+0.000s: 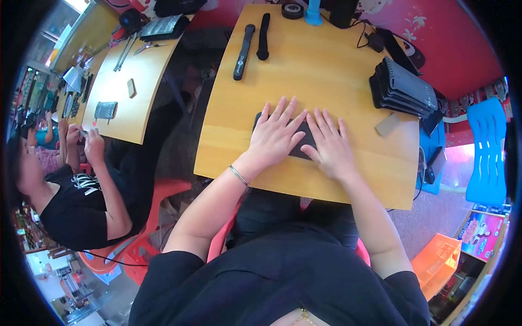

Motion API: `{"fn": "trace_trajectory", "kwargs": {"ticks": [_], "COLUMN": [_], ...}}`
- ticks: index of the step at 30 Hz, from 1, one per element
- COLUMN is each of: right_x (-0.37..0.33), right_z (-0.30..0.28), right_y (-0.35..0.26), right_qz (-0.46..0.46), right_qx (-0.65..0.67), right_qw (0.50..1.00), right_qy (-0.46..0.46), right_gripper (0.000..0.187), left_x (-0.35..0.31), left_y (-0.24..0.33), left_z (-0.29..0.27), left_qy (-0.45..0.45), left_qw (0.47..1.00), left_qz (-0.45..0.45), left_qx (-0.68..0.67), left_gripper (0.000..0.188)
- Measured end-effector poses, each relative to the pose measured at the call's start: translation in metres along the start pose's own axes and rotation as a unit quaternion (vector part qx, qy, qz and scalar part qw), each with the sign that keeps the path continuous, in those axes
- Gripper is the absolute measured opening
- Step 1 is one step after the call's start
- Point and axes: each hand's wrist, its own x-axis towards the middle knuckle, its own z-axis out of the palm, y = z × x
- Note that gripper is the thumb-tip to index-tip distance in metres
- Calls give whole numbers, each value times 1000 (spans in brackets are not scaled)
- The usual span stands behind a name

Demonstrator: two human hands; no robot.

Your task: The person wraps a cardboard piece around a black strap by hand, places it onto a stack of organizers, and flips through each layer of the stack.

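A flat, dark rectangular piece [302,148], perhaps leather, lies on the wooden table [228,152] close in front of me. My left hand [273,132] rests palm down on its left part with the fingers spread. Over its right side my right hand [329,142] lies flat too, fingers stretched out and pointing away from me. The two hands nearly meet at the fingertips, and they cover most of the piece. Neither hand grips anything.
A stack of black wallet-like pieces [405,87] stands at the right, with a small beige block [386,125] nearer me. Two black strap-like tools [244,52] and a tape roll [292,10] lie farther back. At left, a co-worker [81,195] sits at another table [117,81].
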Motion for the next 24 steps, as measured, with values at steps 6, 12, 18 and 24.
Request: {"fn": "trace_trajectory", "kwargs": {"ticks": [6, 12, 18, 24], "right_x": [4, -4, -8, -35], "right_z": [-5, -3, 0, -6], "right_y": [26, 5, 15, 19], "right_qz": [40, 28, 46, 136], "right_qx": [196, -43, 66, 41], "right_qw": [980, 997, 992, 968], "right_qy": [7, 65, 98, 208], "right_gripper": [73, 69, 65, 49], "left_x": [5, -2, -8, -54], "left_y": [-17, -21, -23, -7], "left_z": [-21, -7, -11, -35], "left_qy": [3, 22, -20, 58], "left_qw": [1000, 999, 999, 993], "left_qz": [-25, -29, -47, -69], "left_qx": [-12, 4, -17, -76], "left_gripper": [52, 49, 56, 75]}}
